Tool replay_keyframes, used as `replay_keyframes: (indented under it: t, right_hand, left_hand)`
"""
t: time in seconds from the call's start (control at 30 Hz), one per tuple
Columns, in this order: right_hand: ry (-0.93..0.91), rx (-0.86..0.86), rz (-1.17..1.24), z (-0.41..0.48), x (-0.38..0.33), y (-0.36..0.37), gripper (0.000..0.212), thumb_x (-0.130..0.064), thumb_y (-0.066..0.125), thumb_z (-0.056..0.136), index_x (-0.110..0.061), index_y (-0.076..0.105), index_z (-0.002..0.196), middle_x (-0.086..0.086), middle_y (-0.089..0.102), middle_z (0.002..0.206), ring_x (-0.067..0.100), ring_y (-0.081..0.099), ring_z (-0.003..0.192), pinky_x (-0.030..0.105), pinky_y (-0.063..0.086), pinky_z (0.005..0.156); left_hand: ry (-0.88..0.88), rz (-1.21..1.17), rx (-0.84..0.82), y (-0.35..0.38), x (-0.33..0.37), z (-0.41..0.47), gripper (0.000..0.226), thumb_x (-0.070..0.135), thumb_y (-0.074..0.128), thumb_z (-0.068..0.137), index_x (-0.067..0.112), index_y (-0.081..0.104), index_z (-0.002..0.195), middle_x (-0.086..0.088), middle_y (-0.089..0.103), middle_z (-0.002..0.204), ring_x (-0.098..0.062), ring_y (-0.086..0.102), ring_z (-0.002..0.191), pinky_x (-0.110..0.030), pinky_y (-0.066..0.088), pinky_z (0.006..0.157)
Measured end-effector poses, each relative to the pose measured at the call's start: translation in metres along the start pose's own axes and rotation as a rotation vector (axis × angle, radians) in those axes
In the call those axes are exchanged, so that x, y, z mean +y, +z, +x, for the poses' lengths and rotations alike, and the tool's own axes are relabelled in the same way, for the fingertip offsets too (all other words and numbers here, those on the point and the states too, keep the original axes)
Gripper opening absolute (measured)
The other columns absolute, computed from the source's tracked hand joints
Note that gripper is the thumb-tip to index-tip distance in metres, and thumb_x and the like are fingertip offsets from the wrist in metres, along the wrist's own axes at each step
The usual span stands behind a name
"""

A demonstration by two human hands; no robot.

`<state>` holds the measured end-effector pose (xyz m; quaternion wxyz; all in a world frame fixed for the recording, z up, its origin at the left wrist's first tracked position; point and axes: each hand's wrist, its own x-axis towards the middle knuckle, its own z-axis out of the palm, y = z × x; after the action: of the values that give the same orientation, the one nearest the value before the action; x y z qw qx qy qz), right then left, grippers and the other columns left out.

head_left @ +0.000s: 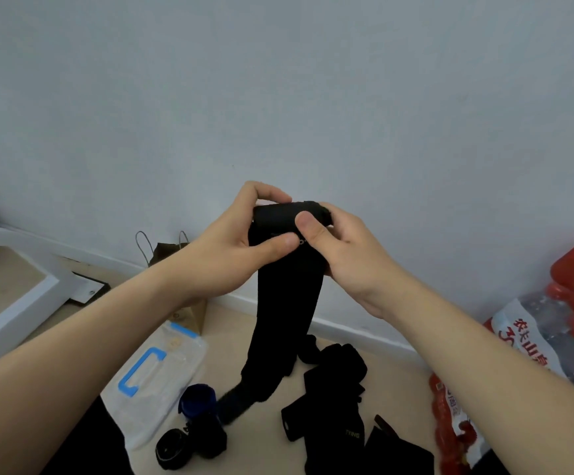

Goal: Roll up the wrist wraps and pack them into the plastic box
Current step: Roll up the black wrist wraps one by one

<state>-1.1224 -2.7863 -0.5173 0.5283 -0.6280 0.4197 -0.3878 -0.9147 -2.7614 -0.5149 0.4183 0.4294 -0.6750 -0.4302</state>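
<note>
A black wrist wrap is held up in front of the wall, its top end rolled into a small coil and its long tail hanging down to the floor. My left hand pinches the coil from the left, thumb across its front. My right hand grips the coil from the right, thumb pressing on the roll. A clear plastic box with a blue handle lies on the floor at lower left. Rolled wraps sit beside it, one dark blue. Loose black wraps lie on the floor at lower centre.
A brown paper bag stands against the wall behind the box. A white frame lies at left. Packs of bottled water in red and clear wrapping fill the right side. The floor is beige.
</note>
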Motion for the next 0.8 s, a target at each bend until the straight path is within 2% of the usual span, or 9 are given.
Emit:
replay_keyframes:
  t: [0.07,0.13,0.3,0.37,0.43,0.53,0.6,0.7,0.8]
  right_hand:
    - [0.007,0.011,0.056,-0.001,0.0,0.0,0.029,-0.03,0.059,0.111,-0.013,0.067,0.133,0.02,0.077,0.12,0.035,0.077,0.113,0.059,0.058,0.105]
    - [0.044,-0.002,0.116,-0.003,0.002,0.002,0.029,-0.03,0.059,0.111,-0.013,0.066,0.134,0.02,0.078,0.121,0.036,0.077,0.112,0.059,0.06,0.103]
    - [0.157,-0.088,0.238,-0.004,-0.001,0.006,0.044,-0.051,0.05,0.112,-0.02,0.068,0.137,0.01,0.079,0.125,0.03,0.079,0.112,0.045,0.064,0.088]
    - [0.241,-0.136,0.295,-0.002,-0.003,0.006,0.059,-0.063,0.039,0.111,-0.021,0.069,0.139,0.009,0.078,0.13,0.029,0.076,0.119,0.048,0.062,0.097]
    - [0.274,-0.136,0.343,-0.001,-0.004,0.006,0.06,-0.061,0.039,0.112,-0.018,0.069,0.141,0.012,0.076,0.134,0.031,0.073,0.124,0.052,0.058,0.106]
    - [0.211,-0.016,0.238,-0.001,-0.002,0.009,0.038,-0.043,0.052,0.112,-0.012,0.068,0.128,0.01,0.077,0.122,0.031,0.075,0.117,0.048,0.06,0.096]
    - [0.124,0.071,0.125,-0.002,-0.002,0.009,0.023,-0.035,0.057,0.111,-0.015,0.066,0.117,0.01,0.074,0.116,0.028,0.075,0.11,0.045,0.059,0.091]
    - [-0.043,0.086,-0.098,-0.002,-0.001,0.004,0.018,-0.03,0.056,0.113,-0.016,0.062,0.122,0.009,0.071,0.119,0.024,0.069,0.11,0.043,0.055,0.097]
    - [-0.008,0.059,-0.076,-0.005,0.0,0.006,0.029,-0.041,0.059,0.106,-0.021,0.059,0.127,0.006,0.07,0.122,0.02,0.07,0.107,0.038,0.06,0.092]
  left_hand:
    - [-0.089,-0.133,-0.038,0.003,0.003,-0.001,0.033,0.035,0.058,0.111,0.023,0.051,0.141,-0.01,0.072,0.125,-0.023,0.073,0.114,-0.044,0.061,0.1]
    - [-0.081,-0.031,-0.035,0.001,0.005,-0.001,0.03,0.03,0.053,0.114,0.022,0.053,0.142,-0.012,0.071,0.13,-0.028,0.071,0.123,-0.055,0.056,0.109]
    - [0.043,0.134,-0.033,-0.004,0.004,-0.005,0.033,0.009,0.056,0.111,0.022,0.053,0.141,-0.007,0.07,0.129,-0.027,0.069,0.122,-0.056,0.056,0.106]
    - [0.073,0.152,-0.049,-0.002,0.003,-0.006,0.037,0.003,0.06,0.109,0.023,0.052,0.138,-0.005,0.068,0.13,-0.028,0.068,0.123,-0.055,0.056,0.106]
    - [0.081,0.165,-0.039,0.0,0.001,-0.005,0.038,0.001,0.063,0.106,0.026,0.056,0.133,0.0,0.069,0.129,-0.026,0.067,0.123,-0.052,0.057,0.107]
    - [-0.054,-0.098,-0.024,0.006,0.001,0.0,0.028,0.015,0.061,0.094,0.029,0.061,0.118,0.0,0.072,0.122,-0.022,0.067,0.113,-0.041,0.055,0.1]
    - [-0.148,-0.271,0.0,0.011,0.002,0.004,0.02,0.031,0.059,0.099,0.029,0.059,0.119,-0.005,0.065,0.116,-0.022,0.062,0.103,-0.035,0.054,0.089]
    - [-0.187,-0.228,-0.062,0.01,-0.001,0.004,0.032,0.036,0.051,0.114,0.017,0.056,0.138,-0.015,0.068,0.121,-0.025,0.068,0.107,-0.037,0.06,0.092]
    - [-0.117,0.02,-0.072,0.003,0.0,0.0,0.027,0.027,0.059,0.111,0.013,0.06,0.133,-0.009,0.071,0.115,-0.027,0.072,0.109,-0.047,0.06,0.104]
